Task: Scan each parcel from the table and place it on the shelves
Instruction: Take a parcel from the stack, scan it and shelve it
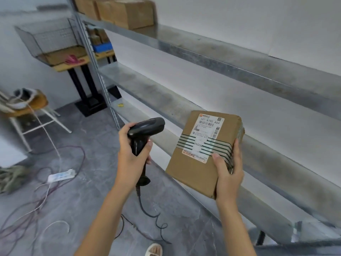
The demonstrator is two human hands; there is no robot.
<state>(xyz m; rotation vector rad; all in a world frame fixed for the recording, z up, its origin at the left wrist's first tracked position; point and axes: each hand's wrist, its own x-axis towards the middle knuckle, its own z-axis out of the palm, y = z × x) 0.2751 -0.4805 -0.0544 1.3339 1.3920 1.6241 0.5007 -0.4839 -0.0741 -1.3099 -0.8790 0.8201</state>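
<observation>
My right hand (227, 172) grips the lower right corner of a brown cardboard parcel (193, 167), held tilted in front of the metal shelves (212, 52). Its white shipping label with barcodes and striped tape faces up. My left hand (132, 156) holds a black corded barcode scanner (145, 130) by the handle, its head pointing toward the parcel, a short gap to the left of it. Several cardboard boxes (125, 12) sit on the top shelf at the far left end.
A table (73, 65) with a wire basket (48, 37) and pink item stands beyond the shelf post. A chair (31, 108) with clothes stands at left. A power strip (61, 175) and loose cables lie on the grey floor. The middle and lower shelf boards show bare metal.
</observation>
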